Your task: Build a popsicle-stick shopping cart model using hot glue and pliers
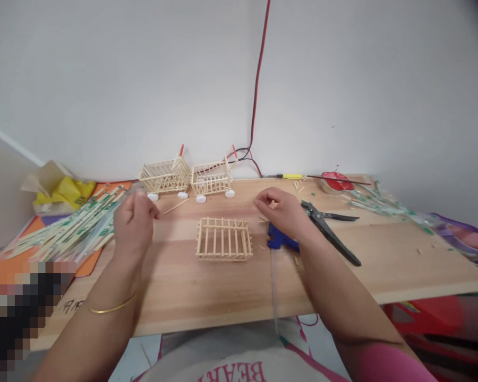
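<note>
Fingers of both our hands curl closed over the wooden board (382, 265): our left hand (135, 220) touches the heap of wrapped sticks (63, 231), our right hand (281, 212) presses its fingertips together above the blue glue gun (281, 241), on what we cannot tell. Between them stands the stick basket (223, 239). Upside down on our shirt (223, 355) we read "BEAR".

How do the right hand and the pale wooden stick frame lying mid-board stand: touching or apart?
Apart. The head view shows bare wooden board between the right hand and the stick frame.
</note>
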Demonstrator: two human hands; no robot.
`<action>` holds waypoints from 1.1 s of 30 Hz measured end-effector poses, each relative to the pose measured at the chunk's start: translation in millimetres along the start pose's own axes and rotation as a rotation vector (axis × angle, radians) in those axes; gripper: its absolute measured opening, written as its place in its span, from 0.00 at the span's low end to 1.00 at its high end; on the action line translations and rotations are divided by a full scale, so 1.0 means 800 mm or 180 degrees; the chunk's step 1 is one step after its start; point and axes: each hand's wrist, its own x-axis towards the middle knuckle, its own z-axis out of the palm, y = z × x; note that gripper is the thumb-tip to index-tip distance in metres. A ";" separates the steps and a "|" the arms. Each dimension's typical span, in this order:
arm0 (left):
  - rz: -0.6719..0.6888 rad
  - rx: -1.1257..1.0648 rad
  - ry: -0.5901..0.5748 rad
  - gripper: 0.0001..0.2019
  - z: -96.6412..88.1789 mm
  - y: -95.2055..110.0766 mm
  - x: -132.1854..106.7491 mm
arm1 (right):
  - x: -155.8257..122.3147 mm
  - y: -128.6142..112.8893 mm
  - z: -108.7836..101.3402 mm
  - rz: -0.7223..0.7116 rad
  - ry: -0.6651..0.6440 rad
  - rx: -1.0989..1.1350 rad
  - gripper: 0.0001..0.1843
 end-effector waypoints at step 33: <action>0.2374 0.1126 -0.1872 0.08 0.010 0.055 -0.049 | -0.030 -0.057 -0.025 -0.0520 -0.1073 0.0485 0.05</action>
